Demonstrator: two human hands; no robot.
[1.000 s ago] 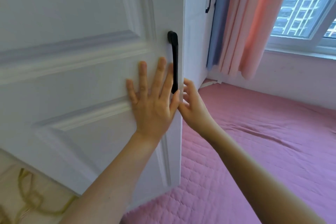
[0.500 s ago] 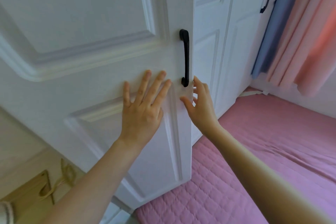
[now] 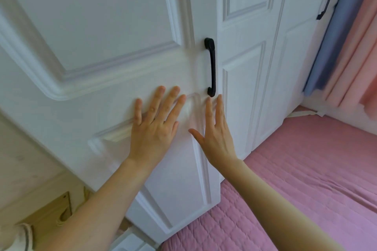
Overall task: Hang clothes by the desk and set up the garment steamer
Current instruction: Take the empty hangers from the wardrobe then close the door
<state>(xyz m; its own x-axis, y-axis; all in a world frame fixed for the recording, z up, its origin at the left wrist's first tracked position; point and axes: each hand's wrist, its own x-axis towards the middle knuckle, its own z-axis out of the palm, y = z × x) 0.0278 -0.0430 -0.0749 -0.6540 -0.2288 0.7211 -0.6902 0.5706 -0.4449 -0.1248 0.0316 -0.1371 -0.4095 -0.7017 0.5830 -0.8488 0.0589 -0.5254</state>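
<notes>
A: White panelled wardrobe door (image 3: 106,51), both hands flat on it. Left hand (image 3: 153,128) has fingers straight and spread, palm on the lower panel. Right hand (image 3: 214,134) likewise, fingers straight, tips just under the black handle (image 3: 212,67), near the door's free edge.

B: Holding anything?

A: No. Neither hand grips; the handle isn't touched. Flat palms read as a push, so I'd judge the door is being shut. Pressing near the free edge gives the most leverage, hence the right hand's spot.

B: Clothes? Steamer?

A: Neither in view. No desk either. Can't place them from this frame. Task seems somewhere between steps, wardrobe being closed up.

B: Surroundings?

A: Second wardrobe door (image 3: 302,57) to the right with its own black handle (image 3: 325,2). Pink quilted bedspread (image 3: 306,169) below, running right up to the wardrobe. Blue curtain (image 3: 330,32) and pink curtain (image 3: 359,47) hang at far right. Bottom left, something tan and wooden-looking (image 3: 49,212), unclear what.

B: Text, brands?

A: None readable. No labels on door, handles or fabric.
</notes>
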